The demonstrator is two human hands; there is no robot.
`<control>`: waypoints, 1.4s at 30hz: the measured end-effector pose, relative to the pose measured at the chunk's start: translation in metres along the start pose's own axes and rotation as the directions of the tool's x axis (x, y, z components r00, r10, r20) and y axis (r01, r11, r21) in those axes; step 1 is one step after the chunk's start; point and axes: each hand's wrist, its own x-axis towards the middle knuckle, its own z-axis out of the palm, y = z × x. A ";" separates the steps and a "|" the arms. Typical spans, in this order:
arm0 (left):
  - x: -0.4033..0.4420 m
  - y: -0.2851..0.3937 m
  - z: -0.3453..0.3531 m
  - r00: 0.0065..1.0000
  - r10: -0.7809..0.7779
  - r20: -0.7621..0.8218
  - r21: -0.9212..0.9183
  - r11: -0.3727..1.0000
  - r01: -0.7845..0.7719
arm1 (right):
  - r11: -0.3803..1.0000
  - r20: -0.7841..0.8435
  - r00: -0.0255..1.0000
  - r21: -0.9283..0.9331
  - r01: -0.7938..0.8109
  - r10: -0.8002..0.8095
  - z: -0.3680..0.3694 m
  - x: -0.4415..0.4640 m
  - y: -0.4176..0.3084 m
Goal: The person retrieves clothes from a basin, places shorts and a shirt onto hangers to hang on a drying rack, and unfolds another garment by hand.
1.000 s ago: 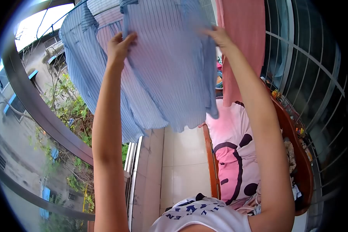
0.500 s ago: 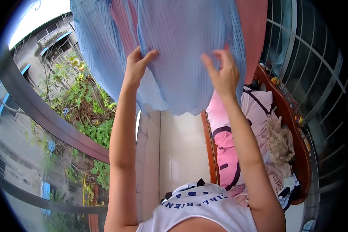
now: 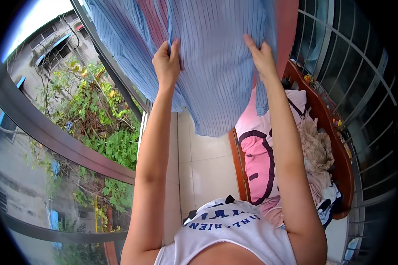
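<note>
We look to be at a spreading step, the thin blue pinstriped cloth garment (image 3: 214, 92) hanging above the pale tiled floor (image 3: 208, 179), left hand (image 3: 166, 66) pinching its edge, right hand (image 3: 265, 62) fingers parted, hold unclear, so even tension seems called for.

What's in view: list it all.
Garment: at least one, blue, top centre
Hanging cloth: one, pink, top right
Bench: one, red-brown, right
Printed fabric: one, pink, on bench
Lace: one, beige, on bench
Clothes: several, mixed, on bench
Floor: one, cream, centre
Grille: one, grey, right
Window frame: one, grey, left
Plants: several, green, outside left
Building: one, grey, outside left
Worn top: one, white, bottom
Left grip: one, bare, holding garment
Right grip: one, bare, at garment
</note>
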 end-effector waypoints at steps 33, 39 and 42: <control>-0.158 -0.039 -0.006 0.792 -0.600 0.116 -0.276 0.746 0.606 | 0.864 0.465 0.804 0.144 -0.482 0.370 -0.066 -0.137 0.031; -0.157 -0.048 -0.004 0.849 -0.516 -0.114 -0.335 0.824 0.456 | 0.967 -0.055 0.978 -0.150 -0.208 0.202 -0.056 -0.139 0.049; -0.156 -0.044 -0.012 0.854 -0.499 -0.145 -0.246 0.854 0.458 | 0.970 -0.081 0.991 -0.212 -0.120 0.105 -0.056 -0.141 0.043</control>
